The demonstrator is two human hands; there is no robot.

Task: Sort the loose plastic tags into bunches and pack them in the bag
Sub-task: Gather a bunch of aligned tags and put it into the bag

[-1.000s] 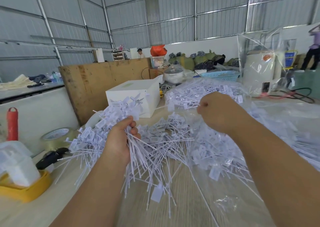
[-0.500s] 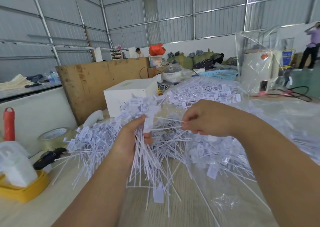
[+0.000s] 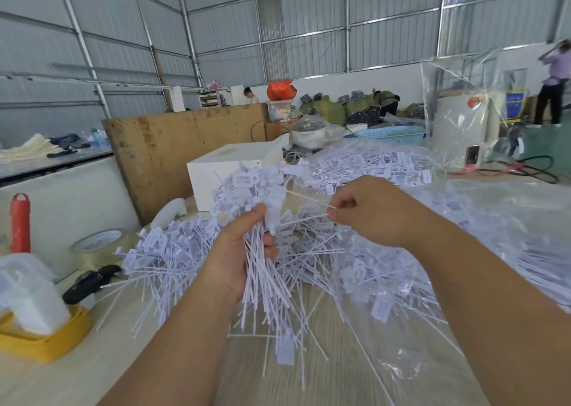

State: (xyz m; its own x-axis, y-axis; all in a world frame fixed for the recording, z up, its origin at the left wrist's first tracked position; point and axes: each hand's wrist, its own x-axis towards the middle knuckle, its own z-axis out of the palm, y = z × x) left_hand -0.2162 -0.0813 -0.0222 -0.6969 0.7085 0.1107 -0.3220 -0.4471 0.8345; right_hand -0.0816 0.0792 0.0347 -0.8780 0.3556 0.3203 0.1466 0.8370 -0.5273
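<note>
At far left, a red handle (image 3: 19, 222) upright behind a yellow tray (image 3: 46, 345) of translucent plastic pieces; just right of these, a roll of clear tape (image 3: 99, 244) and a black tool (image 3: 91, 283) lying on the pale wooden table (image 3: 324, 384). Behind them, a leaning plywood board (image 3: 173, 158) and a closed white box (image 3: 228, 183). Spread across the tabletop from the tape roll rightward, a deep heap of loose tags (image 3: 355, 269), white, thin tails pointing every way. At centre, left hand (image 3: 239, 257) curled tight around a thick bunch of tags (image 3: 262, 226), flat heads fanned upward near the box, tails splaying down toward the table edge. Just right of it, right hand (image 3: 367, 210) raised level with the bunch, thumb and forefinger pinched on the tails of a few single tags (image 3: 304, 207) that reach back toward the bunch, remaining fingers folded in. Beyond the hands, more tags piled inside a clear plastic bag (image 3: 494, 201), its crumpled film running along the table's right side and over part of the heap. Farther back, a white pot, a blue basket (image 3: 391, 135), a tall upright clear bag (image 3: 457, 108) against a white appliance, black cable on the surface, and at far right a person (image 3: 553, 90) standing with arms raised. Corrugated metal walls behind everything.
</note>
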